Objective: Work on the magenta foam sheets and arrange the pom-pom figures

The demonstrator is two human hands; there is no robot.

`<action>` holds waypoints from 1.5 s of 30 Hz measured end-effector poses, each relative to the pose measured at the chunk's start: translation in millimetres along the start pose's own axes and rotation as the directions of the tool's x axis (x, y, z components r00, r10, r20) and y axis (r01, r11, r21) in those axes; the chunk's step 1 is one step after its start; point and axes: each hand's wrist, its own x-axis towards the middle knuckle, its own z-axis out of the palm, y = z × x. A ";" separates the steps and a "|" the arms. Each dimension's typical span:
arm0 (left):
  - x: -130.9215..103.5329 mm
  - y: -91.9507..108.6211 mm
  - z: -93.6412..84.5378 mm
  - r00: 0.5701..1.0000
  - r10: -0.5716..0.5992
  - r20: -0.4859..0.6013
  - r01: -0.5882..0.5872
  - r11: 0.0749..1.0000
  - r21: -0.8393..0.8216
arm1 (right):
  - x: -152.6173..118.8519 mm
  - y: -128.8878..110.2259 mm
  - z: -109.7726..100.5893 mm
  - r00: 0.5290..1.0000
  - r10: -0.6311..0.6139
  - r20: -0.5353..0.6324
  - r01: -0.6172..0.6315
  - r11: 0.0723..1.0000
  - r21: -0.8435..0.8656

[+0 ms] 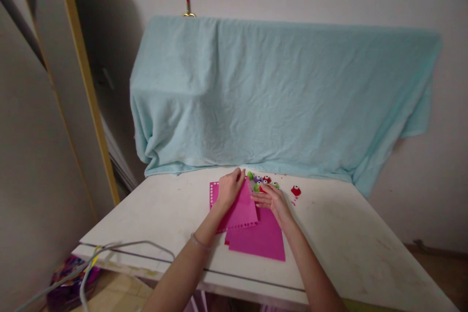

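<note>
A pink sheet with holes punched along its edges (241, 209) lies on the white table, overlapping a plain pink sheet (261, 239). My left hand (231, 187) rests over the punched sheet near its top edge, fingers bent together; what they hold, if anything, is hidden. At the punched sheet's right edge is my right hand (272, 201), its fingers apart and stretched toward the left. Just beyond it sits a cluster of small green, purple and red pieces with eyes (258, 179). A separate red piece with eyes (296, 190) lies to the right.
Small pink scraps (294, 201) lie near the separate red piece. A light blue cloth (278, 97) hangs behind the white table (347, 243). Grey cables (135, 242) cross the table's front left edge. A yellow-edged frame (86, 78) stands at the left.
</note>
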 end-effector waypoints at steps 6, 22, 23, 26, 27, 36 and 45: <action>0.8 -1.4 -1.0 1.000 -0.010 0.001 0.010 1.000 0.000 | 2.1 2.3 -5.7 1.000 0.013 0.019 -0.013 1.000 0.011; 0.1 -1.8 0.6 1.000 0.017 -0.012 -0.017 1.000 -0.016 | 2.1 -2.5 -3.3 0.999 0.042 0.024 -0.043 0.998 0.038; 0.1 -1.9 0.5 1.000 0.021 -0.012 -0.021 1.000 -0.020 | 1.7 -2.5 -3.1 0.999 0.036 0.026 -0.037 0.998 0.041; 0.0 -1.6 0.0 1.000 0.017 -0.010 -0.017 1.000 -0.013 | 1.8 -1.9 -3.6 0.999 0.033 0.017 -0.033 0.998 0.045; -0.2 -1.4 0.0 1.000 0.009 -0.008 -0.009 1.000 -0.005 | 2.4 -1.4 -4.1 0.999 0.039 0.009 -0.039 0.998 0.045; -1.4 -0.4 3.5 0.986 -0.005 -0.169 -0.020 0.989 -0.150 | 9.5 4.8 -18.9 0.988 -0.037 -0.153 0.062 0.985 0.161; 10.7 -21.4 27.8 0.922 -0.213 -0.324 0.030 0.873 -0.486 | 13.6 -9.8 -35.4 0.957 -0.024 -0.291 0.160 0.878 0.451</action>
